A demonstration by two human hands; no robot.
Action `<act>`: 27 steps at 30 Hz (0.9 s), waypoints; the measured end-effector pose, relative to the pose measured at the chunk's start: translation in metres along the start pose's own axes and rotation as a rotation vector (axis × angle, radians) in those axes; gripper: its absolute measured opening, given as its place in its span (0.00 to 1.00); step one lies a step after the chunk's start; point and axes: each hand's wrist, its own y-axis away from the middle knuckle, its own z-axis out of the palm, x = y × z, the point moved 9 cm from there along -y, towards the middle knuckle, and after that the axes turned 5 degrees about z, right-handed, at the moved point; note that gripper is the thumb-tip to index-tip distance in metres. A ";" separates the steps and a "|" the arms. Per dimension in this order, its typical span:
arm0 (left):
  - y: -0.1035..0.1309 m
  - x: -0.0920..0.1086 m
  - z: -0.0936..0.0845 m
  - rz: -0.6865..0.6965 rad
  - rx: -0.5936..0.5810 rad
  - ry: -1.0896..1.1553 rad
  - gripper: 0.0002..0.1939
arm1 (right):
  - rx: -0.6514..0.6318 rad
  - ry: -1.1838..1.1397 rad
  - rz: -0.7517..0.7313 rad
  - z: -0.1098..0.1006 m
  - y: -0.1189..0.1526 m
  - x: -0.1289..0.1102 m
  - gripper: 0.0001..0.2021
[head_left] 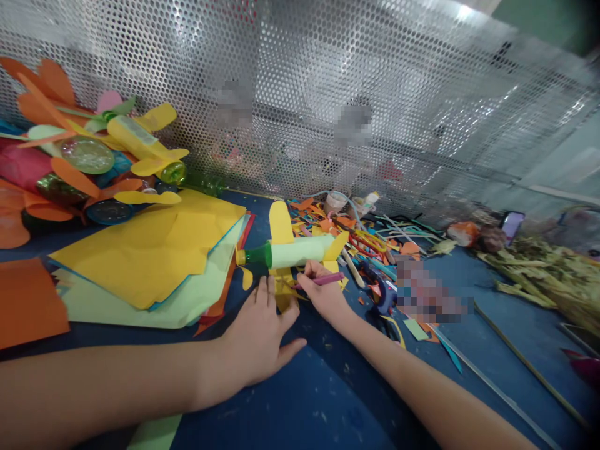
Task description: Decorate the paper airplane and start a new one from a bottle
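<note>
In my right hand [323, 290] is a slim purple pen [329, 279], its tip down by a small piece of yellow paper [282, 281]. My left hand [257, 328] lies with fingers stretched and thumb apart, fingertips touching that yellow paper. Just beyond both hands rests a toy plane made from a green bottle [259, 255], wrapped in pale green paper [300, 251]. A yellow paper wing [281, 222] stands up from it, and yellow tail pieces [335, 247] sit at its right end. The pen's tip is partly hidden by my fingers.
Yellow paper sheets [154, 228] lie over pale green ones at left. Behind them is a pile of bottle planes [135, 137]. Coloured scraps and scissors [368, 240] spread to the right, near a blue tape roll [387, 297]. A perforated metal screen [300, 81] borders the back.
</note>
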 end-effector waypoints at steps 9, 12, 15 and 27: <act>-0.002 0.000 0.001 -0.010 -0.030 0.019 0.29 | -0.065 -0.075 0.054 0.008 0.001 0.008 0.13; -0.001 0.001 0.000 -0.004 -0.036 0.022 0.29 | -0.093 -0.125 0.054 0.011 0.002 0.008 0.13; -0.001 0.001 0.001 -0.003 -0.036 0.019 0.29 | -0.111 -0.169 0.045 0.013 0.002 0.007 0.13; -0.001 0.001 -0.001 0.003 -0.011 0.007 0.28 | -0.109 -0.132 0.046 0.012 0.002 0.003 0.12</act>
